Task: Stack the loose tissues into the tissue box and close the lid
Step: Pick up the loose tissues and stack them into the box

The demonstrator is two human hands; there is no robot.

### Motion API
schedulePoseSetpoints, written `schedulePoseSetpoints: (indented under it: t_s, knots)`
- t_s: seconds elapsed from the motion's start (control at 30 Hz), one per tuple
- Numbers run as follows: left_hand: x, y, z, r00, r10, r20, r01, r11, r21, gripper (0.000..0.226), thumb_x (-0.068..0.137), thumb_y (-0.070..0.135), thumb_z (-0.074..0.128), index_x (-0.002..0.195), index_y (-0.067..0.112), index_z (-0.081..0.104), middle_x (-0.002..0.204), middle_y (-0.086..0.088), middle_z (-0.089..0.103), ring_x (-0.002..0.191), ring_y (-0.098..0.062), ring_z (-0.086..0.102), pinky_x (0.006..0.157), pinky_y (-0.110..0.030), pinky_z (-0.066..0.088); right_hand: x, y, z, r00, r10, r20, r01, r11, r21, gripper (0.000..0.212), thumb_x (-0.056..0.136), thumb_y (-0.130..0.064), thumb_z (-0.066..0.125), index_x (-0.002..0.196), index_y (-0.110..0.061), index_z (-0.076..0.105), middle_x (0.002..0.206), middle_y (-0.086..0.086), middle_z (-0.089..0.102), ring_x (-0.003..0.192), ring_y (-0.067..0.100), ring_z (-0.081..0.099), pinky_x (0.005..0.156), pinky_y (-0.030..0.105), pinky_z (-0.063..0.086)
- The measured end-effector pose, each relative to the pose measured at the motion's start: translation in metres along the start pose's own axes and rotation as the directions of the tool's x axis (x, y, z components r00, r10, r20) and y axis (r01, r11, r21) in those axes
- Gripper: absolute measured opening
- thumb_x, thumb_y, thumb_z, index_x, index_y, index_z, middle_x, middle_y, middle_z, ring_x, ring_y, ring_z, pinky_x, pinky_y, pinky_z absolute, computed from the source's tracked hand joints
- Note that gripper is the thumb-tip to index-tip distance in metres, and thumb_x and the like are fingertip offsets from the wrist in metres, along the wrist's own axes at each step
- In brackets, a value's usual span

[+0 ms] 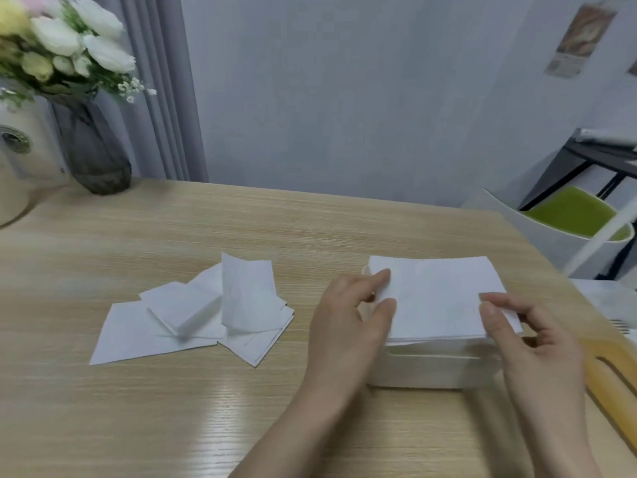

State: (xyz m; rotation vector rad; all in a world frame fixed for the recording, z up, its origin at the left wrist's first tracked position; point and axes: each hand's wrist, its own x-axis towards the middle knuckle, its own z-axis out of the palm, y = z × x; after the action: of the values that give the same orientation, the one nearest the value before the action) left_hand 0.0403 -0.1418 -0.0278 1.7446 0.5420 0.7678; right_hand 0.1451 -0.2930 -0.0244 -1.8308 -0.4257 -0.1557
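Both hands were at the white tissue box [431, 370], the left hand [348, 315] and right hand [527, 336] each pinching an end of the tissue stack [437, 298] between the fingers, likely to square it over the opening. Left of the fingers, loose tissues [203, 312] lay scattered on the tabletop [241, 222]. The stack hid the box's inside, and I couldn't make out the lid for sure.

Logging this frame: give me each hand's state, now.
Left hand: pinches the tissue stack at its left edge.
Right hand: pinches the stack's right edge.
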Motion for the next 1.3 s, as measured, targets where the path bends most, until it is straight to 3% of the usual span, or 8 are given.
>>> schedulePoseSetpoints:
  t_s: [0.1, 0.2, 0.3, 0.5, 0.6, 0.77, 0.97, 1.3]
  knots:
    - [0.004, 0.001, 0.013, 0.999, 0.046, -0.004, -0.045, 0.994, 0.096, 0.037, 0.084, 0.034, 0.062, 0.120, 0.031, 0.069, 0.099, 0.029, 0.053, 0.107, 0.008, 0.045, 0.101, -0.034, 0.037, 0.006, 0.008, -0.007, 1.000, 0.002, -0.018, -0.003, 1.000, -0.028, 0.011, 0.088, -0.024, 0.066, 0.092, -0.033, 0.071, 0.105, -0.014, 0.067, 0.111, 0.021, 0.053, 0.090, 0.042, 0.042]
    - [0.008, -0.003, 0.023, 0.997, 0.074, -0.001, -0.072, 0.977, 0.200, 0.048, 0.076, 0.043, 0.051, 0.119, 0.033, 0.068, 0.103, 0.030, 0.053, 0.102, 0.023, 0.030, 0.107, -0.020, 0.016, 0.011, 0.013, -0.011, 1.000, -0.022, -0.020, 0.020, 0.993, -0.115, 0.011, 0.089, -0.026, 0.066, 0.089, -0.036, 0.070, 0.099, -0.031, 0.063, 0.110, 0.016, 0.051, 0.100, 0.048, 0.041]
    - [0.009, -0.012, 0.030, 0.995, 0.103, -0.001, -0.098, 0.946, 0.308, 0.054, 0.074, 0.051, 0.046, 0.118, 0.032, 0.069, 0.112, 0.019, 0.059, 0.120, 0.006, 0.039, 0.111, -0.024, 0.004, 0.013, 0.017, -0.010, 0.999, -0.050, -0.007, 0.049, 0.985, -0.168, 0.005, 0.083, -0.037, 0.065, 0.085, -0.040, 0.068, 0.096, -0.047, 0.054, 0.105, 0.008, 0.046, 0.104, 0.053, 0.036]
    - [0.009, -0.028, 0.034, 0.983, 0.174, -0.056, -0.134, 0.893, 0.430, 0.039, 0.079, 0.040, 0.054, 0.112, 0.033, 0.072, 0.100, 0.019, 0.057, 0.124, -0.004, 0.042, 0.109, -0.022, -0.013, 0.010, 0.027, -0.007, 0.992, -0.121, 0.037, 0.126, 0.965, -0.230, 0.010, 0.077, -0.039, 0.057, 0.081, -0.043, 0.065, 0.087, -0.026, 0.065, 0.100, 0.005, 0.044, 0.097, 0.043, 0.031]
    - [0.008, -0.033, 0.035, 0.976, 0.208, -0.059, -0.157, 0.869, 0.470, 0.033, 0.078, 0.037, 0.058, 0.107, 0.032, 0.073, 0.101, 0.017, 0.055, 0.125, -0.012, 0.044, 0.111, -0.027, -0.008, 0.009, 0.034, -0.005, 0.990, -0.131, 0.042, 0.137, 0.926, -0.351, 0.013, 0.085, -0.033, 0.066, 0.084, -0.045, 0.063, 0.098, -0.015, 0.060, 0.110, 0.013, 0.043, 0.087, 0.031, 0.020]
    - [0.011, -0.038, 0.030, 0.921, 0.384, 0.070, -0.358, 0.759, 0.544, 0.028, 0.079, 0.034, 0.061, 0.106, 0.032, 0.067, 0.140, 0.004, 0.052, 0.140, -0.019, 0.028, 0.111, -0.038, 0.006, 0.006, 0.037, -0.008, 0.962, -0.266, 0.054, 0.263, 0.868, -0.421, 0.018, 0.083, -0.039, 0.057, 0.095, -0.037, 0.069, 0.119, -0.017, 0.060, 0.122, 0.003, 0.043, 0.101, 0.037, 0.017]
    - [0.006, -0.040, 0.028, 0.900, 0.369, 0.231, -0.434, 0.725, 0.535, 0.029, 0.090, 0.041, 0.045, 0.098, 0.034, 0.072, 0.119, 0.016, 0.067, 0.125, -0.011, 0.054, 0.111, -0.038, 0.005, -0.003, 0.048, 0.000, 0.928, -0.350, 0.127, 0.370, 0.827, -0.423, 0.029, 0.089, -0.048, 0.047, 0.092, -0.035, 0.072, 0.109, -0.020, 0.066, 0.110, -0.011, 0.050, 0.112, 0.044, 0.012]
    - [0.007, -0.043, 0.029, 0.900, 0.364, 0.239, -0.430, 0.662, 0.613, 0.029, 0.087, 0.035, 0.045, 0.089, 0.037, 0.074, 0.107, 0.019, 0.068, 0.114, -0.009, 0.059, 0.111, -0.045, 0.009, -0.002, 0.051, 0.005, 0.922, -0.375, 0.093, 0.375, 0.812, -0.447, 0.035, 0.090, -0.047, 0.047, 0.077, -0.030, 0.075, 0.099, -0.017, 0.069, 0.102, -0.006, 0.053, 0.110, 0.047, 0.016]
